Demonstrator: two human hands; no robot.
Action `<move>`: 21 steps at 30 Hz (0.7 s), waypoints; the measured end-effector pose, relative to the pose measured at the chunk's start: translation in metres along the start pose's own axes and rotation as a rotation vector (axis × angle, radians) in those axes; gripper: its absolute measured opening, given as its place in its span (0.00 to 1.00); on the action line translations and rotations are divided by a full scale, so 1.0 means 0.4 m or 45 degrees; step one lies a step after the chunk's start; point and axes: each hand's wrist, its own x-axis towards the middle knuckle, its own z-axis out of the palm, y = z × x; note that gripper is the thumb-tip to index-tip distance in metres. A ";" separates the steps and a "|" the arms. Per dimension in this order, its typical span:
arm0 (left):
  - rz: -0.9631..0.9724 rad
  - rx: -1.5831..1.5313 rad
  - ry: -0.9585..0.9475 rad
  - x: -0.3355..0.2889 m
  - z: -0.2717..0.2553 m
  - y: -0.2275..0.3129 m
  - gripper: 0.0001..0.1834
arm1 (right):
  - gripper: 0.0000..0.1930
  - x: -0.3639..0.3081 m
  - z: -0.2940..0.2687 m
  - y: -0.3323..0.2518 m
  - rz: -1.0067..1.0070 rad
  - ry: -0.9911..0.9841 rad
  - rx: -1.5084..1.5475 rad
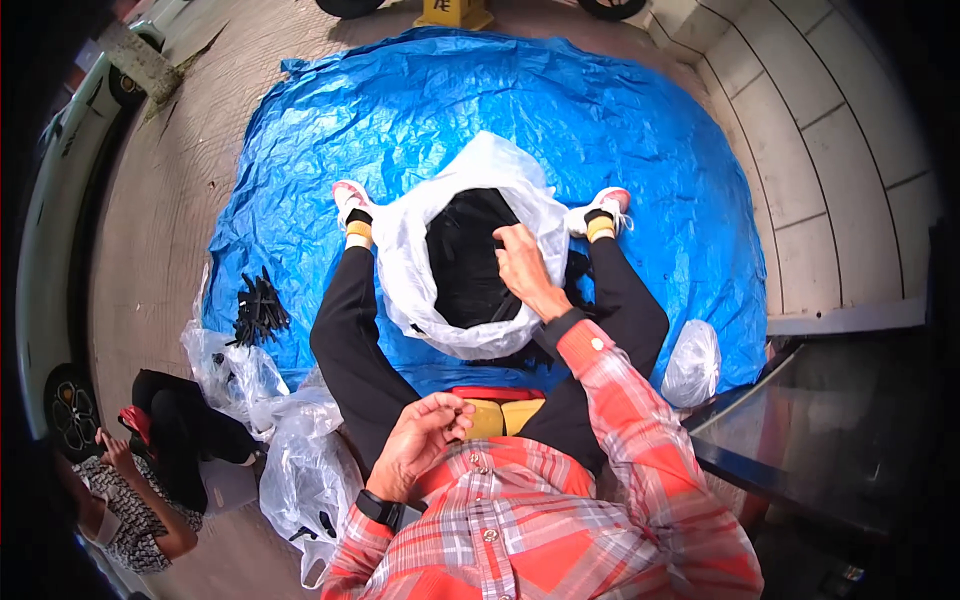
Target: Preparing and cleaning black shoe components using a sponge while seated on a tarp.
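Note:
Between my outstretched legs stands a large white plastic bag (pixel 400 275), its mouth wide and its inside full of dark black pieces (pixel 465 260) whose kind I cannot make out. My right hand (pixel 525 268) reaches over the bag's right side, fingers bent together at the black pieces. Whatever it may pinch is lost against the dark contents. Close to my lap, my left hand (pixel 425 435) is raised with thumb and fingertips drawn together. Anything between them is too small to name. Below the left hand lie a yellow object (pixel 485 420) and a red edge (pixel 497 393).
A crumpled blue tarp (pixel 660 150) lies under me. A pile of black strips (pixel 260 310) is at its left. Clear plastic bags (pixel 310 465) lie left of me, and a filled bag (pixel 693 365) at right. Another person (pixel 135 480) sits far left. A tiled wall (pixel 800 180) borders the right.

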 end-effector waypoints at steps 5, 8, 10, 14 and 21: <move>0.063 -0.003 0.114 -0.023 -0.030 0.028 0.10 | 0.10 0.050 0.037 0.023 -0.296 -0.201 -0.411; 0.162 0.063 0.145 -0.017 -0.023 0.057 0.12 | 0.08 0.043 0.030 0.009 -0.348 -0.040 -0.279; 0.216 0.070 0.160 -0.003 -0.004 0.081 0.11 | 0.09 0.031 0.009 -0.056 0.016 -0.121 0.117; 0.289 0.110 0.042 0.015 0.030 0.108 0.11 | 0.16 -0.018 -0.097 -0.192 0.649 -0.313 1.103; 0.325 0.115 0.030 0.007 0.081 0.079 0.11 | 0.19 -0.179 -0.198 -0.294 0.683 -0.438 1.102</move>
